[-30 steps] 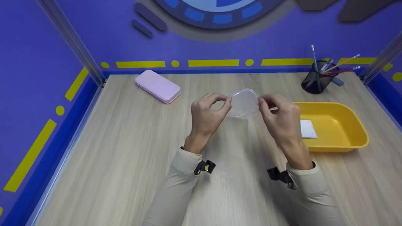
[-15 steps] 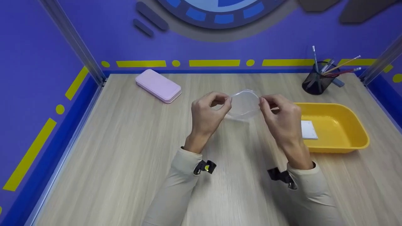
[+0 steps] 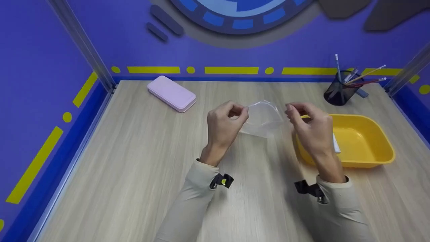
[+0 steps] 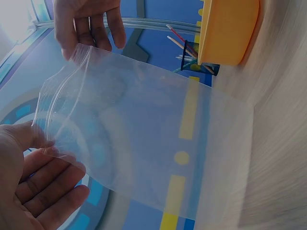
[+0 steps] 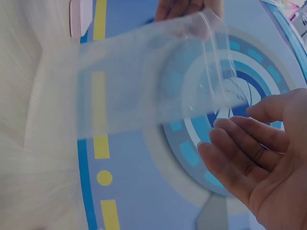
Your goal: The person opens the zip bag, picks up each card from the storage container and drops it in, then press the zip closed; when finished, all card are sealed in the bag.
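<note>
A clear zip bag point(image 3: 263, 118) hangs above the middle of the wooden table point(image 3: 134, 161). My left hand point(image 3: 243, 112) pinches its left edge between thumb and fingers; the left wrist view shows that pinch point(image 4: 43, 153) on the bag point(image 4: 144, 139). My right hand point(image 3: 290, 109) is at the bag's right edge with its fingers relaxed. In the right wrist view the right hand point(image 5: 230, 124) is spread, and the blurred bag point(image 5: 153, 86) lies just off its fingertips. No grip by the right hand shows.
A yellow tray point(image 3: 386, 141) sits right of my right hand, with a white pad point(image 3: 336, 144) partly hidden inside. A black mesh pen cup point(image 3: 339, 91) stands at the back right. A pink case point(image 3: 172, 93) lies at the back left.
My right hand has shifted right and its fingers have loosened from the bag's edge. The bag sags lower toward the table. My left hand keeps its pinch.
</note>
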The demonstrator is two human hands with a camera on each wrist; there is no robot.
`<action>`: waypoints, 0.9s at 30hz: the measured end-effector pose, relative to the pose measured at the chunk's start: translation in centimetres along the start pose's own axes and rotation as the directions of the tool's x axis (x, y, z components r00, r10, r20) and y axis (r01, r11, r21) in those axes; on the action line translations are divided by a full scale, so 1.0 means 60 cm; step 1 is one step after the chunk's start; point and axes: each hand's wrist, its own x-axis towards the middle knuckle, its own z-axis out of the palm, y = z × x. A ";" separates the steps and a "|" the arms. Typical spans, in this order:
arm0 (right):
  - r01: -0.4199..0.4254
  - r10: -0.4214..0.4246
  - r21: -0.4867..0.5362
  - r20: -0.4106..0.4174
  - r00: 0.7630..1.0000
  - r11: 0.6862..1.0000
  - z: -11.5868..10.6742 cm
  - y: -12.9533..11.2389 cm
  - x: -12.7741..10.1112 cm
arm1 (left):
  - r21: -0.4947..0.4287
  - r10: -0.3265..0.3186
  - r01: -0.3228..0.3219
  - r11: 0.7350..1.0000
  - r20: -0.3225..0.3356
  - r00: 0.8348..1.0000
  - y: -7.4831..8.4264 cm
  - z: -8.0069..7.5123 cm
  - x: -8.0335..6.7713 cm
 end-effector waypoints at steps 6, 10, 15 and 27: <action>-0.086 0.090 -0.058 0.074 0.993 0.995 -0.050 0.020 0.015 | 0.012 0.004 -0.004 1.000 0.000 1.000 0.000 -0.001 0.000; -0.092 0.112 -0.127 0.156 0.981 0.988 -0.080 0.049 0.028 | 0.006 0.005 -0.005 1.000 0.001 1.000 0.001 -0.004 0.001; -0.102 0.162 -0.206 0.298 0.941 0.973 -0.110 0.093 0.034 | 0.004 0.003 -0.003 1.000 0.005 1.000 0.001 -0.005 0.000; -0.060 0.222 -0.291 0.567 0.793 0.955 -0.130 0.195 0.046 | 0.043 -0.007 0.006 0.999 0.006 1.000 0.003 -0.007 0.001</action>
